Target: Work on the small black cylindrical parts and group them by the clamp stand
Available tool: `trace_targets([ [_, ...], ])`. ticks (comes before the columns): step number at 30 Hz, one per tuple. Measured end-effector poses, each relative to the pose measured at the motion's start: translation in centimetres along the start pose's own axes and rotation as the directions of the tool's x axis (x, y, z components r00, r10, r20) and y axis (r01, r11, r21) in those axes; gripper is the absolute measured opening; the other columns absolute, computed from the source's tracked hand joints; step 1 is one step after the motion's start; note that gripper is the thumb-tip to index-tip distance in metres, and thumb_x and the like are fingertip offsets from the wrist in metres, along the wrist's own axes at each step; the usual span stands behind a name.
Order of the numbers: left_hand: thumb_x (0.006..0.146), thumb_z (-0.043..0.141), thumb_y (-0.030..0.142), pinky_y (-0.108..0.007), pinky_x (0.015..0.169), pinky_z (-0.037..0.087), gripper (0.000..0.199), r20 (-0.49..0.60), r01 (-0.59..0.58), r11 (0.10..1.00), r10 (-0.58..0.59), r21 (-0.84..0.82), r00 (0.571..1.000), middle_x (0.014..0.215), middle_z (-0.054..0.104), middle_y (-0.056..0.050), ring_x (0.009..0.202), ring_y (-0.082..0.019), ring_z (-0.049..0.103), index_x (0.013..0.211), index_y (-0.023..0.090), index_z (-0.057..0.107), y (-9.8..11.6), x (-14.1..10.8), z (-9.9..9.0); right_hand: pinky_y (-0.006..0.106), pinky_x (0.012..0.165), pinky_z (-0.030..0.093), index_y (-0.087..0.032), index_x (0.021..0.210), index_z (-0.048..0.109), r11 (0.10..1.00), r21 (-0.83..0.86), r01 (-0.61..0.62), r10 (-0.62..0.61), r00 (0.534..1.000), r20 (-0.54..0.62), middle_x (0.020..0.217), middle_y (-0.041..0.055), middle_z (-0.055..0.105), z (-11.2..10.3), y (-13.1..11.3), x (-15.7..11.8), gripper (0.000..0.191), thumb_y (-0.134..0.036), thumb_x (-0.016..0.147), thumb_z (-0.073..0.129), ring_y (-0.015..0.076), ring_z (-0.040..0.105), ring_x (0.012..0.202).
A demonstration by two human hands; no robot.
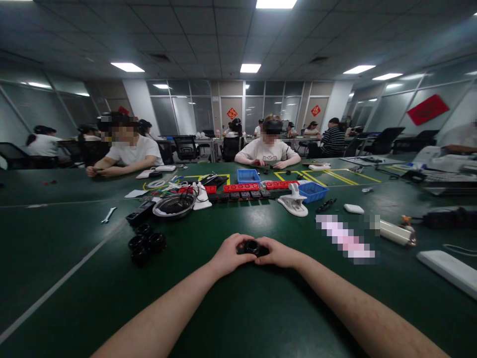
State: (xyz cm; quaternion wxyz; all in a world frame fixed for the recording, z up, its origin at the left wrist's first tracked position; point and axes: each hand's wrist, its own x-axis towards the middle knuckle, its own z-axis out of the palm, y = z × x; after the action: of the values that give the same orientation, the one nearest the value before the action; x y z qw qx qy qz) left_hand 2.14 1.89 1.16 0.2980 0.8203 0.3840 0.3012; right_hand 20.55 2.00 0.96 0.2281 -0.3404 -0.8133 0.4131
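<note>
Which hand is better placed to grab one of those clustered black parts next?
Left, I'd judge: the left hand is nearer the clustered black parts; the right hand is farther across. Both hands hold a black piece, though.

On the bench (156,313), a part (253,246) sits between the left hand (231,255) and right hand (276,252). Left of them lies a cluster of pieces (156,241), with a wrench (109,215) farther left. Beyond, a dish (174,215) lies left of a row of sockets (243,188); right of that row, a clamp (293,204) stands just beside a tray (314,193), with a cylinder (395,233) farther right
</note>
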Motion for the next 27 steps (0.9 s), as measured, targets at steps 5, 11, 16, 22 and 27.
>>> trace_targets([
  [5,0.061,0.062,0.037,-0.025,0.062,0.039,0.039,0.012,-0.012,1.000,0.012,0.000,1.000,0.083,0.050,-0.002,0.071,-0.014,0.048,0.096,0.021,0.054,0.1,-0.1,-0.1,0.027,0.069,0.038,-0.014,0.094,0.054,0.999,-0.022,-0.049,0.048,0.998,-0.049,0.085,0.0009,0.057,0.4,0.4,0.1,0.035,-0.025,0.061,0.063,0.0154,0.051,0.077],
  [11,0.058,0.065,0.031,-0.025,0.063,0.040,0.037,-0.031,0.022,1.000,-0.022,-0.002,0.999,0.085,0.050,-0.001,0.072,-0.014,0.048,0.092,0.020,0.054,0.2,-0.3,0.4,0.022,0.057,0.036,-0.014,0.079,0.050,0.977,-0.156,-0.146,0.113,0.973,-0.200,0.074,-0.0009,0.052,1.3,0.8,0.2,0.036,-0.031,0.054,0.067,0.0133,0.048,0.067],
  [16,0.056,0.066,0.029,-0.026,0.065,0.040,0.036,-0.134,0.102,0.995,-0.098,0.023,0.986,0.085,0.050,-0.001,0.076,-0.016,0.048,0.087,0.019,0.053,0.3,-0.4,1.4,0.023,0.052,0.031,-0.016,0.073,0.047,0.851,-0.436,-0.292,0.120,0.917,-0.381,0.069,0.0009,0.052,2.5,0.5,0.4,0.037,-0.042,0.053,0.064,0.0142,0.047,0.062],
  [22,0.057,0.065,0.033,-0.027,0.066,0.039,0.035,-0.198,0.117,0.990,-0.099,0.077,0.975,0.083,0.050,-0.002,0.078,-0.017,0.048,0.086,0.018,0.052,0.3,-0.4,1.6,0.031,0.063,0.034,-0.014,0.080,0.051,0.711,-0.605,-0.359,0.080,0.896,-0.437,0.078,0.0074,0.055,3.2,-0.4,0.3,0.046,-0.055,0.058,0.056,0.0211,0.050,0.074],
  [27,0.059,0.065,0.032,-0.024,0.064,0.040,0.035,-0.012,0.005,1.000,-0.005,0.007,1.000,0.085,0.051,-0.001,0.074,-0.014,0.048,0.090,0.019,0.054,0.1,-0.3,0.1,0.032,0.077,0.035,-0.018,0.110,0.043,0.922,-0.385,-0.052,-0.026,0.981,-0.194,0.101,0.0056,0.053,1.5,-0.1,-0.1,0.061,-0.042,0.057,0.064,0.0206,0.048,0.090],
])
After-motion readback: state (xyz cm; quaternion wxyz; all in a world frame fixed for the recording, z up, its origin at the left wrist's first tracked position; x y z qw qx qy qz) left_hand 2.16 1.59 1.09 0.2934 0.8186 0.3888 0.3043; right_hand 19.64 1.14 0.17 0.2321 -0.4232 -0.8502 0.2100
